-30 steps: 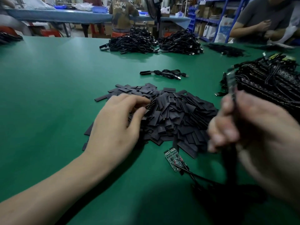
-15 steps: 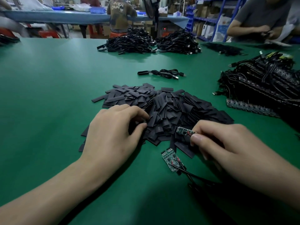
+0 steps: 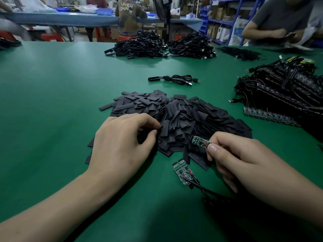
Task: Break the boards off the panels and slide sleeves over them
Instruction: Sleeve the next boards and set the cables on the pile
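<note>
The table [image 3: 61, 102] is plain deep green. The sleeves [image 3: 183, 119] and cable bundles [image 3: 139, 47] are matte black. The small board [image 3: 199, 141] is green with red wire ends, and the shelving [image 3: 225, 20] is blue.

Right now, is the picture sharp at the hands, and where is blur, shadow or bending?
Head view: the left hand, the right hand and its small board are sharp; the shelves at top right lean from the wide lens; deep shadow lies bottom right; the seated person behind looks soft.

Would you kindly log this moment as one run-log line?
left hand pinches sleeve at sleeve pile | right hand pinches wired circuit board | circuit board not yet sleeved
</note>
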{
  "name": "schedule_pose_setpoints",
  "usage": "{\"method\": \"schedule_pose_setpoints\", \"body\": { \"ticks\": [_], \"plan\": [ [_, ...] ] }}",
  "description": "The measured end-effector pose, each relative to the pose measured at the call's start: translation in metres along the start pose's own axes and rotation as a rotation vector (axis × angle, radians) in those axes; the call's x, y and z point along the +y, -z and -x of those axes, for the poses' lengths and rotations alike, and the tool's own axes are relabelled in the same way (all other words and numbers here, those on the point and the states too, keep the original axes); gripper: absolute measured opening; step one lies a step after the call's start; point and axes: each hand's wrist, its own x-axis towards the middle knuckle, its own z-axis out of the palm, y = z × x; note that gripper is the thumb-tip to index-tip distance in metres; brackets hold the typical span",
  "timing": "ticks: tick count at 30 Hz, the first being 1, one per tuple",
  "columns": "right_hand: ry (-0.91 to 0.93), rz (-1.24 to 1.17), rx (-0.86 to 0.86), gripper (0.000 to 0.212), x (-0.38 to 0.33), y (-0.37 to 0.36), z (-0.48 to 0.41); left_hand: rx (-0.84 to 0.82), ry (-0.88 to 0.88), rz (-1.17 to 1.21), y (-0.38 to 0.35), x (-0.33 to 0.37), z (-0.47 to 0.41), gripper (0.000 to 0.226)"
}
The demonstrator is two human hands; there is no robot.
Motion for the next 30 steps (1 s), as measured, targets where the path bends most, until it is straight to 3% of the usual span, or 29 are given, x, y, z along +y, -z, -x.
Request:
{"method": "schedule_pose_setpoints", "body": {
  "ticks": [3, 5, 8, 11, 15, 20, 23, 27, 30],
  "plan": [
    [-0.045, -0.222, -0.032, 0.029, -0.003, 0.001, -0.001, 0.071, -0.069, 0.138, 0.001, 0.0, 0.0, 0.012],
    [-0.04, -0.321, -0.018, 0.036, -0.005, 0.001, 0.0, 0.076, -0.076, 0.363, 0.002, 0.006, 0.003, 0.015],
    [-0.031, -0.354, 0.003, 0.034, -0.007, -0.001, 0.0, -0.103, 0.06, 0.831, 0.0, 0.02, 0.008, 0.013],
    [-0.038, -0.442, -0.047, 0.026, -0.01, -0.006, 0.001, -0.237, 0.157, 1.044, -0.004, 0.027, 0.014, 0.014],
    [-0.046, -0.537, -0.06, 0.027, -0.013, -0.009, 0.003, -0.303, 0.157, 1.038, -0.005, 0.029, 0.018, 0.013],
    [-0.054, -0.533, -0.046, 0.026, -0.013, -0.011, 0.005, -0.16, -0.199, 0.582, -0.001, 0.03, 0.019, 0.029],
    [-0.036, -0.479, -0.065, 0.026, -0.015, -0.012, 0.007, -0.096, -0.3, 0.473, -0.001, 0.03, 0.02, 0.025],
    [-0.042, -0.494, 0.008, 0.038, -0.01, -0.009, 0.004, -0.069, -0.282, 0.475, 0.0, 0.027, 0.018, 0.021],
    [-0.042, -0.56, 0.035, 0.037, -0.01, -0.006, 0.002, -0.067, -0.213, 0.516, 0.001, 0.025, 0.016, 0.021]
  ]
}}
